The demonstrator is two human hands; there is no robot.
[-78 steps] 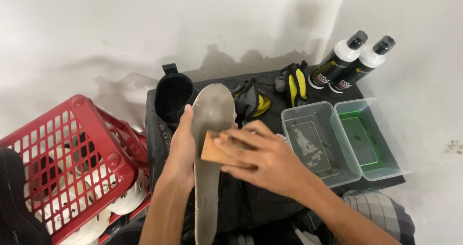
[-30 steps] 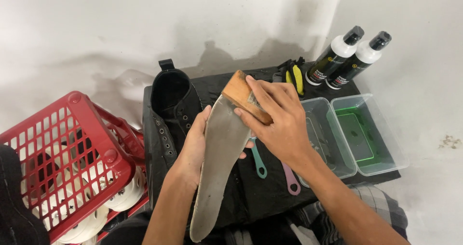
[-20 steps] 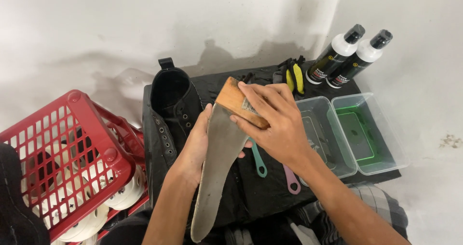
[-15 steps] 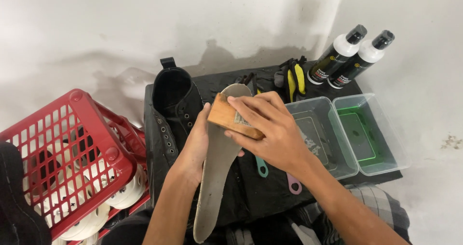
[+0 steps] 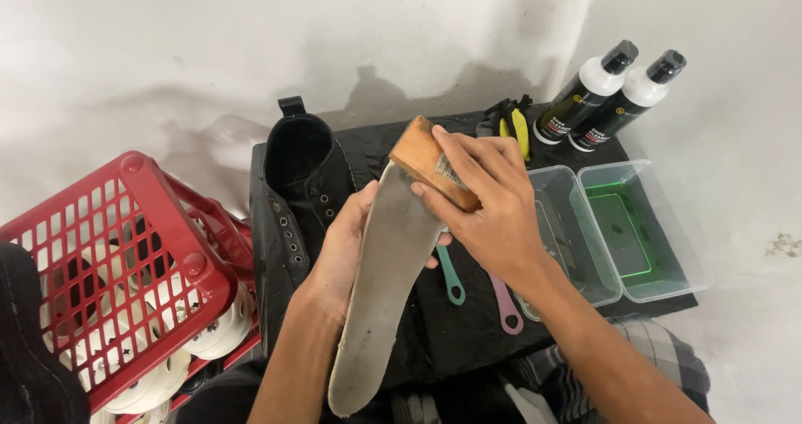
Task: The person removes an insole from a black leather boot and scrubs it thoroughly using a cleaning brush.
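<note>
The grey insole point(image 5: 386, 294) is standing tilted in the foreground, its heel end lowest and nearest the camera, its toe end reaching up and away. The left hand point(image 5: 347, 244) is cupping it from behind at mid-length, fingers curled round the far edge (only the fingertips are showing past the right side). The right hand point(image 5: 493, 207) is lying over the toe end, closed round a wooden-backed brush point(image 5: 433, 163) that is pressing against the insole's top, thumb below the block and fingers on top.

Beyond the hands, a black mat point(image 5: 468, 340) is carrying a teal handle point(image 5: 452, 278) and a pink handle point(image 5: 505, 307), partly hidden by the right wrist. A black boot point(image 5: 301, 182) is standing left of the insole. Two clear trays point(image 5: 622, 232) are sitting to the right, and a red basket point(image 5: 125, 265) to the left. Farthest off, two dark bottles point(image 5: 610, 94) are leaning by the white wall.
</note>
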